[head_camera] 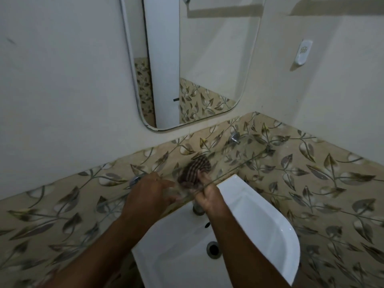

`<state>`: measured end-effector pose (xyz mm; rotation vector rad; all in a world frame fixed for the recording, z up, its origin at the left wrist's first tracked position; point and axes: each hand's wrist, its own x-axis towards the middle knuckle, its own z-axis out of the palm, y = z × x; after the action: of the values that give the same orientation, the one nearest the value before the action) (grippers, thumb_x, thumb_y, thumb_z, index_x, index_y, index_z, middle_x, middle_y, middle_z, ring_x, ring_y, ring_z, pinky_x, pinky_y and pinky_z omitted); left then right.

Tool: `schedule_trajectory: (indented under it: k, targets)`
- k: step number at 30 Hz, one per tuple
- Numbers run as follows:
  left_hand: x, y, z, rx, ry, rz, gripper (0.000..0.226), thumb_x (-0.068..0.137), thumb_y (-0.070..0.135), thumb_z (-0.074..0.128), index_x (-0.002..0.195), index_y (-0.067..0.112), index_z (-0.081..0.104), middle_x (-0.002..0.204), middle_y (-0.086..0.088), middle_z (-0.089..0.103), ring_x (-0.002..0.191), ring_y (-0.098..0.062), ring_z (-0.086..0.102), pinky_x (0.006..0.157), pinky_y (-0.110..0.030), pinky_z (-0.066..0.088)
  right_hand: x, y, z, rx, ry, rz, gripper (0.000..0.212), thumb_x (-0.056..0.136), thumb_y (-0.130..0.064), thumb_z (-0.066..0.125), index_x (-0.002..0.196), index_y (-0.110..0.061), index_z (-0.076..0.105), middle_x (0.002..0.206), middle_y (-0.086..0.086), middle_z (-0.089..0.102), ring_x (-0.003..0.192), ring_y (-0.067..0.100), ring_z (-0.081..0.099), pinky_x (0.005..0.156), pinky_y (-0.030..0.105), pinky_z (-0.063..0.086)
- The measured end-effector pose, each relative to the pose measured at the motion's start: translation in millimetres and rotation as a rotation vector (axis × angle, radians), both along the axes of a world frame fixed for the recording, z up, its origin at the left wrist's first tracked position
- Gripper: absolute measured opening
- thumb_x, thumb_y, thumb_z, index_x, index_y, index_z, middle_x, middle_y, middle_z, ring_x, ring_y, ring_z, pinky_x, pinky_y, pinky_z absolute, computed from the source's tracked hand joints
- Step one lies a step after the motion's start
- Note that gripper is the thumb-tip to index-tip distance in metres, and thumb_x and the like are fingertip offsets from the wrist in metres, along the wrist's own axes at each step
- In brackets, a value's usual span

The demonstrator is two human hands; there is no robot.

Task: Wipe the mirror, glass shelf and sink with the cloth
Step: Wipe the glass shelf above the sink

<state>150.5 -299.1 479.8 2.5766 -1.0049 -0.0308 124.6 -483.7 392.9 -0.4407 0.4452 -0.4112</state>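
From the head camera I look down into a tiled bathroom corner. At the left, a chrome shelf bracket (pixel 135 180) peeps out beside my left hand (pixel 145 196), which lies on the glass shelf (pixel 239 161) near its front edge, fingers stretched towards the cloth; their tips blur, and I cannot tell whether they touch it. The shelf itself is nearly invisible, readable only by its thin front edge running up to the right across the leaf-patterned tiles (pixel 311 183). The striped cloth (pixel 194 171) sits bunched on the glass about midway along that edge, smeared by motion. My right hand (pixel 207 196) comes up from under the front edge, its fingers curled over the glass onto the cloth, seen partly through the pane. Behind that wrist the tap (pixel 197 208) is mostly hidden. The white sink (pixel 270 225) fills the lower centre, cut off at the bottom. Above, the mirror (pixel 207 59) is cropped at the top. A second bracket (pixel 235 138) marks the shelf's far right end.
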Motion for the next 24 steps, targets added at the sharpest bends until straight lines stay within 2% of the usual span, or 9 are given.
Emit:
schedule_trajectory:
  k: [2, 5, 8, 11, 14, 17, 19, 21, 24]
  targets:
    - [1, 9, 0, -0.003, 0.000, 0.012, 0.044, 0.075, 0.048, 0.077, 0.117, 0.035, 0.069, 0.106, -0.001, 0.060, 0.101, -0.020, 0.057, 0.078, -0.029, 0.044, -3, 35, -3, -0.011, 0.029, 0.071, 0.027, 0.094, -0.011, 0.053, 0.119, -0.004, 0.059, 0.119, 0.020, 0.065, 0.101, 0.031, 0.066, 0.080, 0.042, 0.059]
    - [6, 27, 3, 0.056, -0.001, 0.035, 0.047, 0.078, 0.053, 0.072, 0.122, 0.038, 0.065, 0.110, -0.004, 0.058, 0.104, -0.023, 0.056, 0.080, -0.031, 0.044, -5, 85, -10, -0.045, 0.044, 0.199, 0.031, 0.103, -0.017, 0.039, 0.123, 0.000, 0.057, 0.106, 0.019, 0.068, 0.081, 0.026, 0.070, 0.066, 0.035, 0.059]
    - [9, 44, 3, 0.092, 0.003, 0.060, 0.050, 0.083, 0.055, 0.066, 0.129, 0.038, 0.060, 0.121, -0.007, 0.054, 0.113, -0.027, 0.052, 0.092, -0.035, 0.045, -10, 134, -16, -0.032, 0.058, 0.330, 0.041, 0.106, -0.019, 0.032, 0.103, -0.006, 0.071, 0.097, 0.016, 0.073, 0.084, 0.028, 0.071, 0.072, 0.040, 0.058]
    - [9, 55, 3, 0.072, 0.018, 0.074, 0.049, 0.084, 0.053, 0.066, 0.129, 0.033, 0.061, 0.119, -0.008, 0.052, 0.111, -0.028, 0.051, 0.092, -0.037, 0.044, -19, 160, -20, -0.145, 0.053, 0.451, 0.037, 0.106, -0.020, 0.033, 0.123, -0.003, 0.061, 0.114, 0.022, 0.068, 0.096, 0.035, 0.069, 0.072, 0.043, 0.057]
    - [10, 60, 3, 0.055, 0.033, 0.081, 0.050, 0.083, 0.053, 0.066, 0.129, 0.033, 0.061, 0.118, -0.009, 0.052, 0.110, -0.030, 0.052, 0.092, -0.038, 0.045, -26, 156, -20, -0.141, 0.050, 0.429, 0.033, 0.104, -0.007, 0.035, 0.129, -0.001, 0.056, 0.119, 0.025, 0.064, 0.104, 0.041, 0.064, 0.073, 0.043, 0.057]
    - [12, 64, 2, 0.071, 0.009, 0.093, 0.052, 0.080, 0.055, 0.069, 0.128, 0.037, 0.061, 0.121, -0.009, 0.052, 0.114, -0.030, 0.052, 0.094, -0.040, 0.048, -24, 138, -21, -0.065, 0.101, 0.257, 0.033, 0.103, -0.005, 0.036, 0.132, 0.001, 0.051, 0.120, 0.023, 0.062, 0.106, 0.038, 0.063, 0.073, 0.038, 0.060]
    - [13, 66, 0, 0.062, 0.010, 0.095, 0.052, 0.080, 0.056, 0.069, 0.127, 0.037, 0.062, 0.124, -0.010, 0.053, 0.116, -0.029, 0.051, 0.095, -0.041, 0.048, -22, 138, -17, -0.124, 0.111, 0.233, 0.028, 0.103, -0.018, 0.043, 0.123, -0.008, 0.059, 0.113, 0.015, 0.064, 0.096, 0.026, 0.067, 0.081, 0.037, 0.059]
    - [13, 67, -1, 0.040, 0.008, 0.096, 0.049, 0.079, 0.056, 0.069, 0.124, 0.038, 0.064, 0.120, -0.008, 0.054, 0.113, -0.028, 0.053, 0.094, -0.040, 0.048, -18, 158, -11, -0.226, 0.141, 0.343, 0.016, 0.098, -0.029, 0.053, 0.101, -0.020, 0.066, 0.100, 0.004, 0.066, 0.093, 0.019, 0.064, 0.095, 0.038, 0.052]
    - [14, 69, -2, 0.002, 0.020, 0.098, 0.049, 0.075, 0.057, 0.073, 0.119, 0.036, 0.067, 0.116, -0.006, 0.059, 0.108, -0.026, 0.059, 0.090, -0.038, 0.051, -28, 193, -10, -0.145, 0.121, 0.435, 0.029, 0.099, -0.001, 0.040, 0.094, -0.007, 0.068, 0.096, 0.012, 0.067, 0.087, 0.024, 0.066, 0.098, 0.046, 0.051]
